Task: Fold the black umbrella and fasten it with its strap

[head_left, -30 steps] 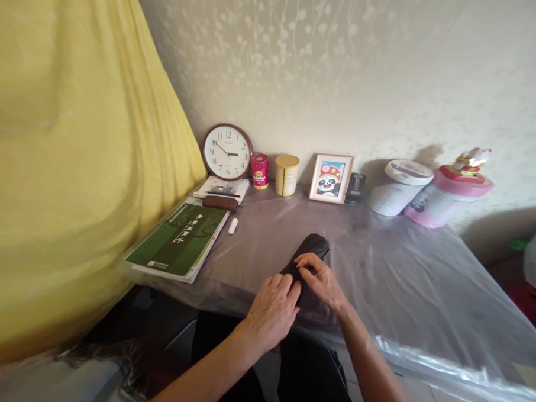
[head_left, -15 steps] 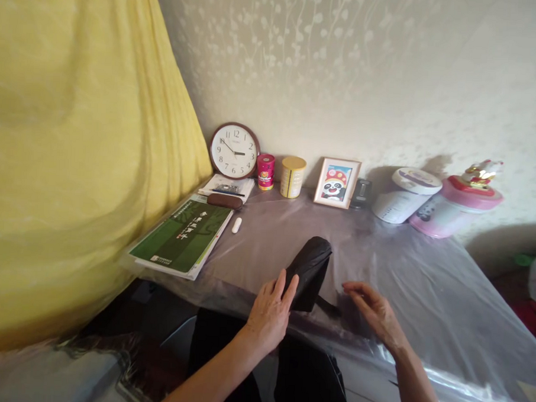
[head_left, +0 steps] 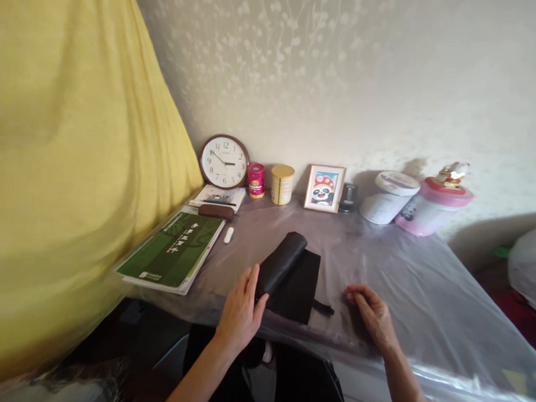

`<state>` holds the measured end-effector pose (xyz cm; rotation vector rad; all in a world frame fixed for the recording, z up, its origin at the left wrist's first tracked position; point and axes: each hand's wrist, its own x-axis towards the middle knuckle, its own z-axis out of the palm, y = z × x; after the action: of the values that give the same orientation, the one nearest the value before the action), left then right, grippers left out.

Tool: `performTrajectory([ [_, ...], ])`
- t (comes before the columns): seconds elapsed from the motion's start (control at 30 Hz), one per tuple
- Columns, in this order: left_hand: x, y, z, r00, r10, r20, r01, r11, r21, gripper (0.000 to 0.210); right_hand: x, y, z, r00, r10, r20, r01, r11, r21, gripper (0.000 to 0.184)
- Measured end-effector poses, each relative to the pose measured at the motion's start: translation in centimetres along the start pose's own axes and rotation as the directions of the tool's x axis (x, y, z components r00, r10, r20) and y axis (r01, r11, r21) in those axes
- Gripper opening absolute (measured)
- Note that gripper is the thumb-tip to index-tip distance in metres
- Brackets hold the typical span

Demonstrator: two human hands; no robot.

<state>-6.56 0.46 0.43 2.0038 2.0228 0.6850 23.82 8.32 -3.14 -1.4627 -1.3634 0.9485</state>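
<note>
A black roll-up pouch lies partly unrolled near the front edge of the table, its flat flap spread to the right of the rolled part. A short black strap sticks out from the flap's right side. My left hand rests against the near left end of the roll, fingers stretched and thumb apart, touching without gripping. To the right of the strap, my right hand hovers low over the table. Its thumb and fingertips are pinched together, and nothing shows between them.
A green book, brown case and white capsule-shaped object lie left. Along the wall stand a clock, pink can, yellow-lidded tub, panda picture frame, and two tilted tubs, the pink one bearing a figurine.
The pouch has opened out: its rolled part has moved left and the flat flap now shows. My left hand has moved left with the roll; the right hand stays nearly in place.
</note>
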Motion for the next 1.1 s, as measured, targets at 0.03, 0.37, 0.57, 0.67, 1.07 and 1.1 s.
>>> performTrajectory([
  [0.03, -0.1, 0.1, -0.1, 1.000, 0.019, -0.005, -0.018, 0.998, 0.057, 0.052, -0.1, 0.1, 0.1, 1.000, -0.019, -0.002, 0.019, 0.999, -0.048, 0.027],
  [0.37, 0.4, -1.2, 0.4, 0.992, 0.107, 0.066, -0.123, 0.928, 0.351, 0.062, -1.8, -1.1, 1.5, 0.872, -0.434, 0.229, 0.465, 0.584, -0.665, 0.024],
  [0.57, 0.5, -1.5, 0.1, 0.994, 0.035, 0.105, -0.065, 0.954, 0.292, 0.059, -2.0, -0.9, 1.2, 0.855, -0.454, 0.250, 0.503, 0.612, -0.611, 0.026],
  [0.67, 0.5, -1.8, 0.1, 0.991, 0.034, 0.127, -0.065, 0.968, 0.243, 0.060, -2.1, -1.0, 1.1, 0.861, -0.451, 0.235, 0.494, 0.629, -0.600, 0.030],
  [1.07, 0.5, -3.8, 0.5, 0.987, 0.103, 0.122, -0.128, 0.966, 0.223, 0.061, -2.2, -1.5, 1.4, 0.845, -0.456, 0.278, 0.526, 0.616, -0.587, 0.032],
  [1.1, 0.5, -3.7, 0.5, 0.987, 0.104, 0.122, -0.129, 0.967, 0.221, 0.060, -2.1, -1.6, 1.6, 0.841, -0.455, 0.292, 0.533, 0.610, -0.586, 0.031],
])
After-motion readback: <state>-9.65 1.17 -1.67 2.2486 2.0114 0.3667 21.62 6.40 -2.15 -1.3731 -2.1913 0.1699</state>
